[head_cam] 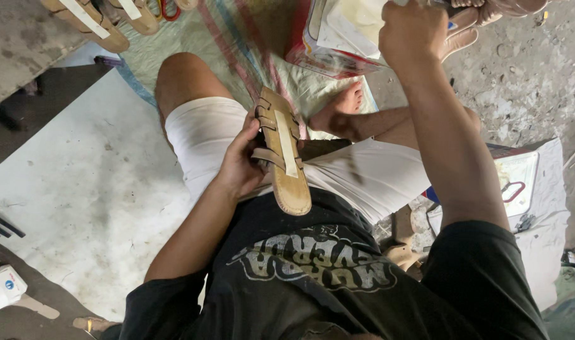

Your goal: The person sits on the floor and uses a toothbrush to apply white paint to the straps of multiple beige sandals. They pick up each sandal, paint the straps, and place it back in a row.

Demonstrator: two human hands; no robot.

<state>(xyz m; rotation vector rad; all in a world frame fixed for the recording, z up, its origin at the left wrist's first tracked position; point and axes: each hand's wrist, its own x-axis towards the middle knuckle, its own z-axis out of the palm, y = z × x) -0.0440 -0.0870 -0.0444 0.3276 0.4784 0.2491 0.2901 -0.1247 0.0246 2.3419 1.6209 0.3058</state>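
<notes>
My left hand [242,158] grips a tan strapped sandal [282,154] by its side, holding it over my lap with its heel toward my chest. A pale strip runs down its insole. My right hand [411,33] is raised at the top of the view, closed around something small; what it holds is mostly hidden by the fingers. Just beyond that hand sits an open red-and-white box [330,38] with pale material inside. I sit cross-legged in white shorts and a black printed shirt.
A white board [92,189] lies on the floor at my left. Two more sandals [98,19] rest at the top left on a striped mat [237,38]. A white tin with a red-handled tool [517,189] stands at my right. Bare concrete floor spreads at the upper right.
</notes>
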